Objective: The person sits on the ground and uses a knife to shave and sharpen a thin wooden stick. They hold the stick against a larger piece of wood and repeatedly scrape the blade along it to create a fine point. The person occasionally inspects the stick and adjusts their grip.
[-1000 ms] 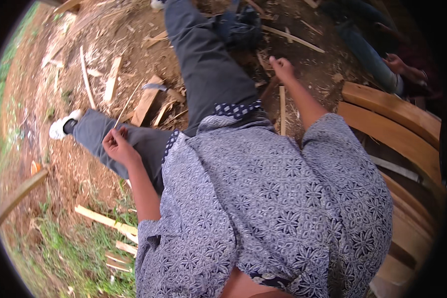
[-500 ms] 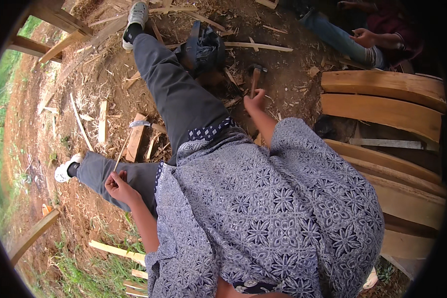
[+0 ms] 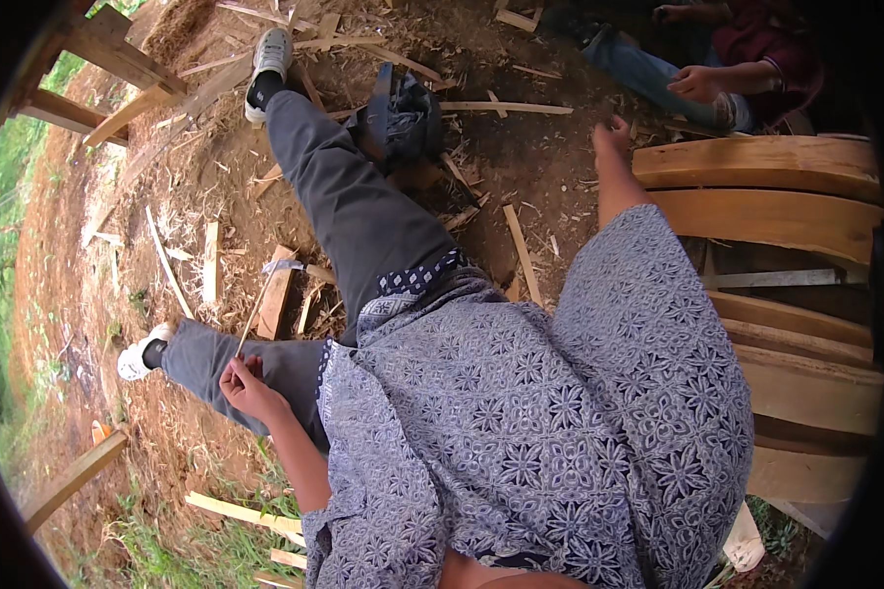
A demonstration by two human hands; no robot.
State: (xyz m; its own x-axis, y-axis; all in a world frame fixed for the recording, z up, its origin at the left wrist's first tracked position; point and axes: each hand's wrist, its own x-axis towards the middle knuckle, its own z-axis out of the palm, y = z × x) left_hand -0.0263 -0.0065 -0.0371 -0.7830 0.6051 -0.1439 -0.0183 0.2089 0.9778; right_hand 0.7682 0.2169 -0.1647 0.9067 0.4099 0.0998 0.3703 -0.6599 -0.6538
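Left hand (image 3: 248, 390) at knee, fingers pinching a thin stick (image 3: 258, 306); right hand (image 3: 614, 134) outstretched, fingers loosely spread.

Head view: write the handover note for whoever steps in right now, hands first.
Left hand: pinches the lower end of a thin bamboo sliver, resting on the left knee.
Right hand: open, empty, stretched out near the curved wooden planks.
Around: dark cloth bundle by the right leg, offcuts and shavings on the dirt ground.
Done: sliver in hand.
Left: nothing shows what follows; right hand grips nothing yet.
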